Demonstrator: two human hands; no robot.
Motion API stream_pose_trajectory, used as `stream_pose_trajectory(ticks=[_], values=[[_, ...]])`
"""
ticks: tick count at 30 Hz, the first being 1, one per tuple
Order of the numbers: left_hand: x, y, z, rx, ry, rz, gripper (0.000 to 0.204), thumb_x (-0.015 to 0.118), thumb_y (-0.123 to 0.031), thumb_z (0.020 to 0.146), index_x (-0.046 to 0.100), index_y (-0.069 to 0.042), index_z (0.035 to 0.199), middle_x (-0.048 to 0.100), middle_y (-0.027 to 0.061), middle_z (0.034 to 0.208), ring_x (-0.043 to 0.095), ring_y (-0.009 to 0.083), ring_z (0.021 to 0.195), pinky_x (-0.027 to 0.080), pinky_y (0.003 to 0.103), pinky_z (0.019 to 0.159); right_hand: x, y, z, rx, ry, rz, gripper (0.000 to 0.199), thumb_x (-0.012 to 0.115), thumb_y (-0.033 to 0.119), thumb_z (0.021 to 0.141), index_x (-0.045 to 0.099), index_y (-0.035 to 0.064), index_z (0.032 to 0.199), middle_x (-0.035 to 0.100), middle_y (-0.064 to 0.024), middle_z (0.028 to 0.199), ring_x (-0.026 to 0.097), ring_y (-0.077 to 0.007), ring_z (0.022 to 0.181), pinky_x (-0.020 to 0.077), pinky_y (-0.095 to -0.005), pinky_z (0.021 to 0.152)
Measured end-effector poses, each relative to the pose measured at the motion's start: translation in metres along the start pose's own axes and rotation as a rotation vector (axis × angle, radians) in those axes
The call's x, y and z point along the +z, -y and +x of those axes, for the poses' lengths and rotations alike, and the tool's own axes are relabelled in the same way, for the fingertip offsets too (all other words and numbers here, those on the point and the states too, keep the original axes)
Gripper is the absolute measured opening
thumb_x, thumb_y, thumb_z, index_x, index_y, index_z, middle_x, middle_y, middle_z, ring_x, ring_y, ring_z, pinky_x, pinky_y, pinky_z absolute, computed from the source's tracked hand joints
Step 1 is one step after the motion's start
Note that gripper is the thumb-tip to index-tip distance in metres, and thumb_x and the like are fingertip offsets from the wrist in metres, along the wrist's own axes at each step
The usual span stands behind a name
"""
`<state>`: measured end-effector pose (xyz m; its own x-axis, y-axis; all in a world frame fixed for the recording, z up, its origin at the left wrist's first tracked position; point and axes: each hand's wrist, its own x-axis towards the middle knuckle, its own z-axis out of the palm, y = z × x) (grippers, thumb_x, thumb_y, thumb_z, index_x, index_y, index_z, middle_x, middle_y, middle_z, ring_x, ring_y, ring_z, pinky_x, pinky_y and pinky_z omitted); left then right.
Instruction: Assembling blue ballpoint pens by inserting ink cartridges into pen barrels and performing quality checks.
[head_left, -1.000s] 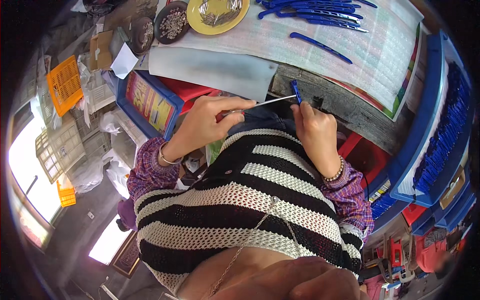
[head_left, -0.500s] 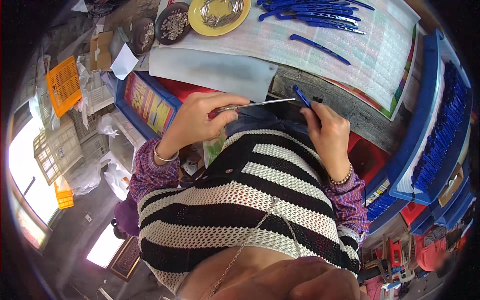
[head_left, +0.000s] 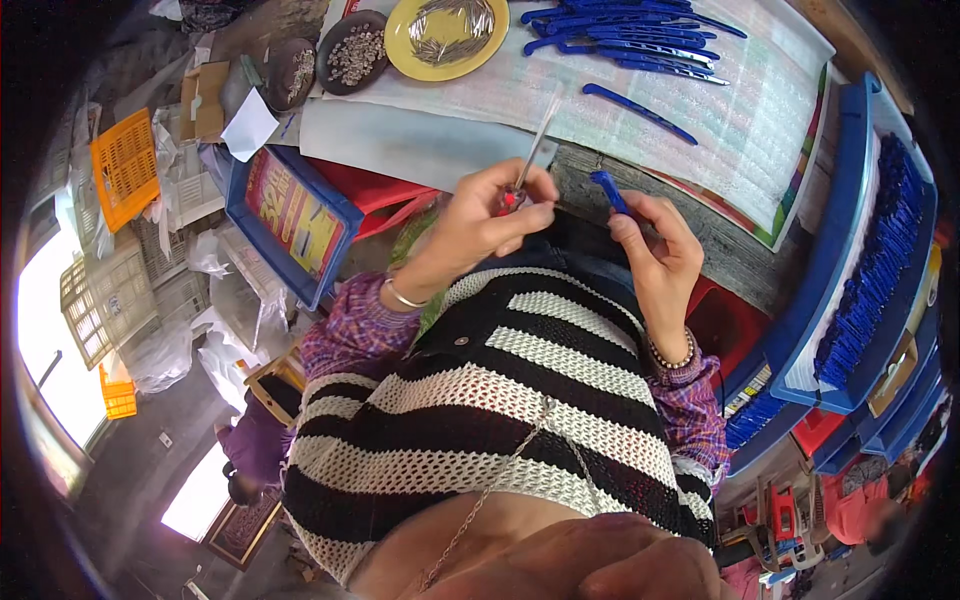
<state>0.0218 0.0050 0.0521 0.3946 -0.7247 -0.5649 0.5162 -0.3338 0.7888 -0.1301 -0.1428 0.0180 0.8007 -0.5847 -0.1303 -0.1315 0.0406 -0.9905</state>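
My left hand (head_left: 478, 222) is closed around the handle of a screwdriver (head_left: 541, 138); its metal shaft points up and away over the edge of the worktable. Between the thumb and fingers of my right hand (head_left: 662, 250) is a slim blue plastic piece (head_left: 606, 188), its far end sticking up; the rest is hidden by my fingers. The screwdriver tip and the blue piece are apart. On the table beyond, one similar blue strip (head_left: 640, 113) lies alone, below a pile of blue strips (head_left: 630, 35), some with silvery edges.
At the far left of the table stand a yellow plate (head_left: 396, 52) of metal pins and two dark bowls (head_left: 326, 72) of small metal parts. A blue bin (head_left: 790, 345) full of blue pieces is on the right. Another blue crate (head_left: 345, 215) stands at left.
My left hand has moved right and turned, so the screwdriver shaft swings from pointing right at the blue piece to pointing upward. The blue piece stays in my right hand.
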Motion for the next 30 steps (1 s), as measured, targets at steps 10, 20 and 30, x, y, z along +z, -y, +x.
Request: stream_pose_trajectory(ticks=[10, 20, 30], values=[[0.029, 0.02, 0.024, 0.298, -0.097, 0.168, 0.011, 0.067, -0.005, 0.084, 0.063, -0.001, 0.093, 0.053, -0.0066, 0.059, 0.04, -0.0013, 0.044, 0.025, 0.018, 0.039, 0.009, 0.002, -0.002, -0.142, -0.092, -0.17, 0.025, 0.07, -0.005, 0.078, 0.066, -0.0006, 0.103, 0.059, -0.0049, 0.085, 0.059, -0.0104, 0.076, 0.0501, -0.0222, 0.064], [0.029, 0.026, 0.027, 0.344, -0.172, 0.219, 0.01, 0.067, -0.006, 0.084, 0.063, 0.0, 0.09, 0.052, -0.0063, 0.056, 0.042, 0.0002, 0.045, 0.029, 0.018, 0.041, 0.011, 0.0, 0.0, -0.286, -0.124, -0.318, 0.027, 0.072, -0.005, 0.075, 0.066, -0.0003, 0.101, 0.058, -0.0061, 0.081, 0.059, -0.0116, 0.07, 0.0476, -0.0229, 0.058], [0.02, 0.034, 0.034, 0.247, -0.032, -0.056, 0.008, 0.059, -0.002, 0.086, 0.06, 0.001, 0.094, 0.055, 0.0011, 0.065, 0.041, 0.0031, 0.044, 0.029, 0.019, 0.041, 0.012, 0.001, -0.002, -0.105, -0.025, -0.082, 0.023, 0.069, -0.005, 0.079, 0.064, -0.0042, 0.102, 0.058, -0.0058, 0.09, 0.059, -0.0109, 0.082, 0.0534, -0.0225, 0.069]])
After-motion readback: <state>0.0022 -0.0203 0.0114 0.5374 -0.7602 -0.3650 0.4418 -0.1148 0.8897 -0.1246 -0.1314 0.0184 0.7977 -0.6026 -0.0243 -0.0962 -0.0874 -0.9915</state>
